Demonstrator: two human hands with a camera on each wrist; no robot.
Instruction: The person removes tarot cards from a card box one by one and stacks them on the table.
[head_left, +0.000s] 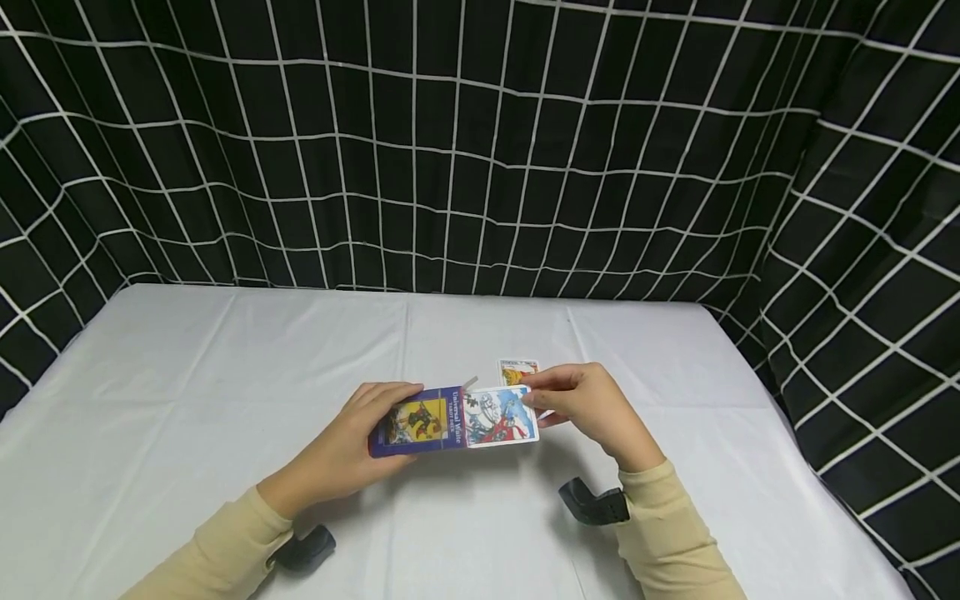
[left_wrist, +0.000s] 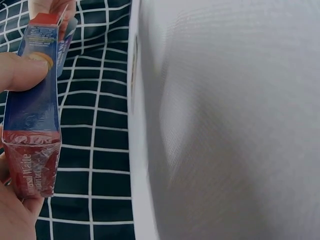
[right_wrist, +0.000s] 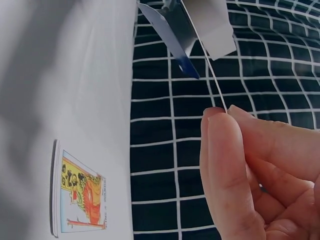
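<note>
My left hand (head_left: 347,446) grips a blue tarot card box (head_left: 416,422) above the table, its printed front facing up. In the left wrist view the thumb (left_wrist: 25,72) presses on the box's narrow blue side (left_wrist: 32,107); the box's end is red. A tarot card (head_left: 497,418) with a blue and red picture sticks out of the box's open right end. Between thumb and fingertips, my right hand (head_left: 603,412) pinches the card's outer edge. The right wrist view shows this card edge-on (right_wrist: 210,65), beside the opened box flaps (right_wrist: 172,42). How far it reaches inside is hidden.
A small stack of tarot cards (right_wrist: 82,195) lies face up on the white-covered table (head_left: 225,375), just behind the right hand. Black cloth with a white grid (head_left: 420,150) hangs behind the table and at its sides. Dark wrist-worn devices (head_left: 592,502) sit at both sleeves.
</note>
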